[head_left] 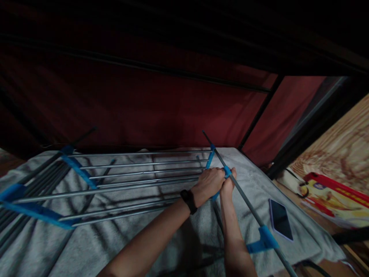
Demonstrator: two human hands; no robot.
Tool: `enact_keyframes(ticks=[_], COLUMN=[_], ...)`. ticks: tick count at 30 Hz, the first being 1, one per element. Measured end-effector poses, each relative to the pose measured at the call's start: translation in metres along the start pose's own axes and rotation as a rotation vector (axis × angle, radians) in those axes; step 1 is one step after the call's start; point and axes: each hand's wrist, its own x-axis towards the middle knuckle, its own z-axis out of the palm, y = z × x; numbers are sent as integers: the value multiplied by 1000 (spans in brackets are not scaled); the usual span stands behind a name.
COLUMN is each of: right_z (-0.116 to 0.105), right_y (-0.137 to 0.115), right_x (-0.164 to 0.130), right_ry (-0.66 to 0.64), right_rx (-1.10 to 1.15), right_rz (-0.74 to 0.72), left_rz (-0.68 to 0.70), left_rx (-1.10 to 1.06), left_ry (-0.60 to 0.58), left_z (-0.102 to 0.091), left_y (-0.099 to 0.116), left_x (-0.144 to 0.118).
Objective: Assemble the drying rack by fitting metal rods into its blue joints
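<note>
A rack of grey metal rods (138, 187) and blue plastic connectors lies on a grey blanket. My left hand (210, 180), with a black band on its wrist, is closed at the right end of the rack, its fingers against a blue connector (227, 171). My right hand (229, 184) is closed on the same connector from the right, fingers wrapped near the long metal pole (248, 201) that runs through it. The two hands touch each other. Exactly what sits inside their grip is partly hidden. Lower on that pole is another blue connector (267, 237).
A phone (281, 219) lies on the blanket (305, 234) right of the pole. Beyond the blanket's right edge is a red and yellow package (337, 198). Dark red fabric (161, 111) hangs behind, with dark frame bars. More loose rods (43, 184) lie at left.
</note>
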Motion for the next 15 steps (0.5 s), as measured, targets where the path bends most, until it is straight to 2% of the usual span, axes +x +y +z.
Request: enact_keyframes(ticks=[5, 7, 9, 11, 13, 14, 15], right_z=[-6, -10, -13, -14, -15, -15, -16], right_y=[-2, -2, 0, 6, 10, 11, 11], right_x=[0, 3, 9, 15, 16, 15, 12], right_ry=[8, 29, -7, 7, 38, 65, 114], right_rx=[1, -53, -85, -116, -88, -62, 18], right_rz=[37, 58, 88, -3, -3, 42, 146], left_rz=[97, 141, 139, 71, -42, -103, -162], left_rx=[79, 161, 250, 334, 383, 392, 392], left_ry=[193, 266, 304, 320, 331, 342, 361], left_z=[5, 1, -8, -20, -34, -41, -47], left_y=[2, -3, -16, -34, -56, -67, -77], left_x=[-17, -33, -56, -85, -120, -139, -157])
